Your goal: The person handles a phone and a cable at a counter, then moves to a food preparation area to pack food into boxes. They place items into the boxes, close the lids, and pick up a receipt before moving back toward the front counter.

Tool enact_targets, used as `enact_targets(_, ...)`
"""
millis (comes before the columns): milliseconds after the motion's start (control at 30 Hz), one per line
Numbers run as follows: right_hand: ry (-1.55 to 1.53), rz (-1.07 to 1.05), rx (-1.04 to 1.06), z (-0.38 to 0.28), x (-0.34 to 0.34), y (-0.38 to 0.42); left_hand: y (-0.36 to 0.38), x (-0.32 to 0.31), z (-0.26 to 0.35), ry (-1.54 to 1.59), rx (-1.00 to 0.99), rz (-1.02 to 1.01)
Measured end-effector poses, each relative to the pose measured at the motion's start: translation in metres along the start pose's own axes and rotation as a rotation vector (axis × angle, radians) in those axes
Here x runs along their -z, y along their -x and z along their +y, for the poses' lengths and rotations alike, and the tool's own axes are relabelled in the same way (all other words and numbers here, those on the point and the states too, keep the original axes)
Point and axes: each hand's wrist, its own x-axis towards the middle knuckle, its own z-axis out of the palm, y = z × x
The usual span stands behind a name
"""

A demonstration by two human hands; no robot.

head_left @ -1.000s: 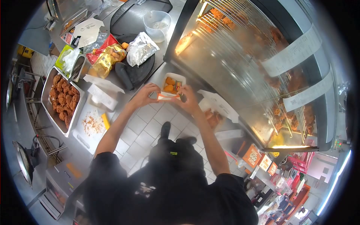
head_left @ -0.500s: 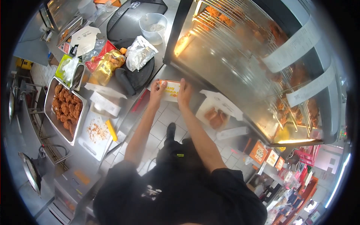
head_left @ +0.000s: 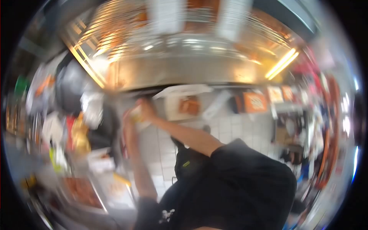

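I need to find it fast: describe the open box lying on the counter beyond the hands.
Start at the long heated display case across the top. Just below its front edge, on the steel counter, right of both hands, lies the open takeaway box. Its raised white lid and brown fried pieces inside single it out.

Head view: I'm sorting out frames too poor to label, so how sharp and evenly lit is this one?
Head view: heavy motion blur smears everything; both hands, left hand and right hand, show only as soft shapes around a pale box; fisheye bends the edges; the warmer's lamps glare bright orange.
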Motion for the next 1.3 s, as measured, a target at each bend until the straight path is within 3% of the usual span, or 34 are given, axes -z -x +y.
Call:
enact_targets(33, -0.087, 0.163, 0.204, 0.038, -0.031, -0.001, 0.012, -0.002, 0.009, 0.025, -0.109, -0.091)
enact_targets(67, -0.74, -0.11, -0.27, -0.031, 0.044, 0.021, 0.05, -0.041, 0.07, 0.084, 0.103, 0.005)
enact_targets(100, -0.73, -0.113, -0.237, -0.055, 0.074, 0.047, 0.06, -0.044, 0.07, -0.107, 0.03, 0.0)
enact_targets(167, -0.828, 0.02, -0.021, -0.041, 0.091, 0.074, 0.076, -0.058, 0.055, -0.29, -0.072, -0.081)
enact_targets(233, -0.749, 0.103, -0.038, -0.056, 0.185, 0.115, 0.097, -0.096, 0.047, -0.472, -0.171, -0.113)
enact_targets(300, -0.373, 0.303, 0.033, -0.045, 0.287, 0.152, 0.121, -0.151, 0.047, -0.389, -0.128, -0.207)
enact_targets(333, -0.713, 0.327, 0.205, -0.007, 0.324, 0.168, 0.136, -0.186, 0.061, -0.532, -0.08, -0.277)
enact_targets(400, -0.315, 0.551, 0.266, 0.044, 0.447, 0.233, 0.166, -0.234, 0.059, -0.427, -0.097, -0.366)
enact_targets(433, -0.292, 0.736, -0.027, 0.085, 0.501, 0.274, 0.173, -0.264, 0.056, -0.324, -0.101, -0.443)
enact_targets(467, -0.093, 0.995, 0.099, 0.141, 0.569, 0.309, 0.18, -0.287, 0.055, -0.369, -0.055, -0.47)
enact_targets(500, 0.029, 1.233, -0.108, 0.187, 0.631, 0.354, 0.188, -0.315, 0.054, -0.375, -0.07, -0.492)
enact_targets(567, -0.094, 1.714, -0.103, 0.243, 0.773, 0.424, 0.21, -0.383, 0.045, -0.331, -0.096, -0.568)
enact_targets(633, -0.014, 1.856, -0.239, 0.323, 0.892, 0.501, 0.24, -0.454, 0.045, -0.356, -0.078, -0.593)
enact_targets(733, 0.022, 1.85, -0.435, 0.504, 1.033, 0.584, 0.271, -0.548, -0.005, -0.444, -0.13, -0.652)
enact_targets(800, -0.128, 1.718, -0.72, 0.579, 1.082, 0.61, 0.29, -0.607, -0.019, -0.551, -0.179, -0.712)
enact_targets(833, -0.146, 1.72, -0.737, 0.631, 1.112, 0.626, 0.311, -0.649, -0.024, -0.59, -0.152, -0.734)
enact_targets(900, 0.62, 1.489, -0.829, 0.718, 1.138, 0.658, 0.336, -0.709, -0.021, -0.67, -0.079, -0.788)
enact_targets(933, 0.613, 1.488, -0.851, 0.723, 1.147, 0.666, 0.341, -0.726, -0.021, -0.712, -0.111, -0.809)
enact_targets(1000, -0.143, 1.539, -0.888, 0.706, 1.162, 0.657, 0.361, -0.763, -0.019, -0.626, 0.015, -0.748)
enact_targets(1033, -0.149, 1.547, -0.903, 0.704, 1.167, 0.661, 0.366, -0.777, -0.017, -0.526, 0.133, -0.673)
enact_targets(1133, -0.22, 1.46, -0.795, 0.695, 1.17, 0.663, 0.37, -0.813, -0.018, -0.649, 0.084, -0.709)
enact_targets(1200, -0.155, 1.475, -0.542, 0.665, 1.174, 0.645, 0.367, -0.822, -0.03, -0.865, 0.002, -0.78)
enact_targets(1267, -0.059, 1.438, -0.291, 0.59, 1.175, 0.61, 0.382, -0.856, -0.032, -0.807, 0.149, -0.725)
enact_targets(1300, -0.239, 1.423, -0.039, 0.551, 1.165, 0.592, 0.389, -0.873, -0.029, -0.782, 0.189, -0.702)
